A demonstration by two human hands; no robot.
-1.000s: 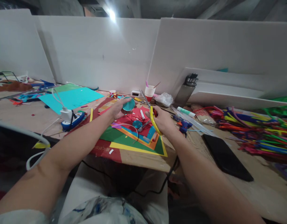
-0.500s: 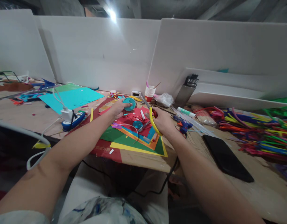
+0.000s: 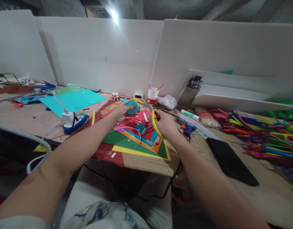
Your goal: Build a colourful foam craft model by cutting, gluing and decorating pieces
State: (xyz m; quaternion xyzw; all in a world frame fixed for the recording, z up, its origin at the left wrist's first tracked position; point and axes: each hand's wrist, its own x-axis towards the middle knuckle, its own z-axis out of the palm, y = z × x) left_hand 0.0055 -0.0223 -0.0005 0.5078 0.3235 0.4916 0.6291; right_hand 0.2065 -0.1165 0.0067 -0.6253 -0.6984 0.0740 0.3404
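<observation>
Head view: the left hand [image 3: 122, 112] is holding a round teal piece [image 3: 132, 107] with a pale rim, its fingers closing around the edge and the thumb lying over its face. The right hand [image 3: 165, 122] is gripping yellow-handled scissors [image 3: 157, 129], the blades pointing up and away from the person; whether those 2 blades are parting or meeting is too small to tell. Piece and scissors are staying apart, with a gap between them above the red paper [image 3: 128, 122].

The step in hand appears to be handling the round piece with the scissors at the ready. Any cut from this pose would probably call for turning the rim toward the blades and keeping the fingertips clear.

Below, 1 smaller teal disc [image 3: 140, 127] is lying near a white marker [image 3: 145, 117], and a green sheet [image 3: 117, 138] is showing nearer the person. A stack of paper cups [image 3: 152, 94] is standing behind, holding 2 slim sticks.
</observation>
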